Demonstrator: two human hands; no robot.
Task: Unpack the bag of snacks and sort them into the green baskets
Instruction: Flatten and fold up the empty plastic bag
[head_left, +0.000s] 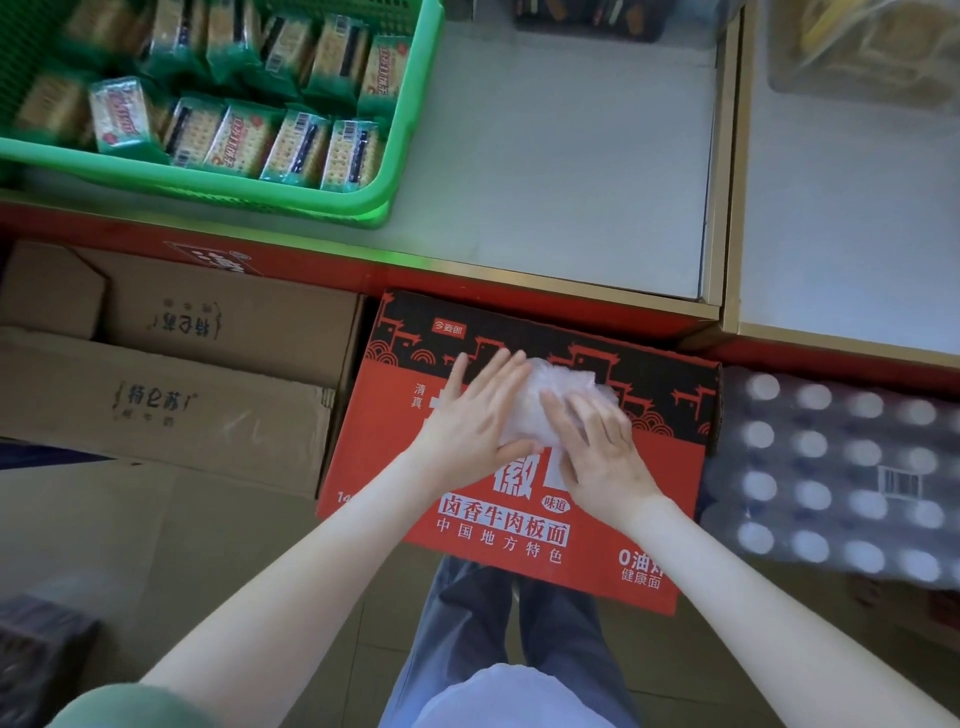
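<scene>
While the left hand and right hand press flat, fingers straight, on the crumpled clear bag atop the red carton, the green basket on the shelf holds cracker packets.

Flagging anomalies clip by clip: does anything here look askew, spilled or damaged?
Nothing spilled or damaged. One cracker pack lies face-up and tilted in the green basket, unlike the upright rows. The left hand and right hand press a crumpled clear bag on the red carton.
</scene>
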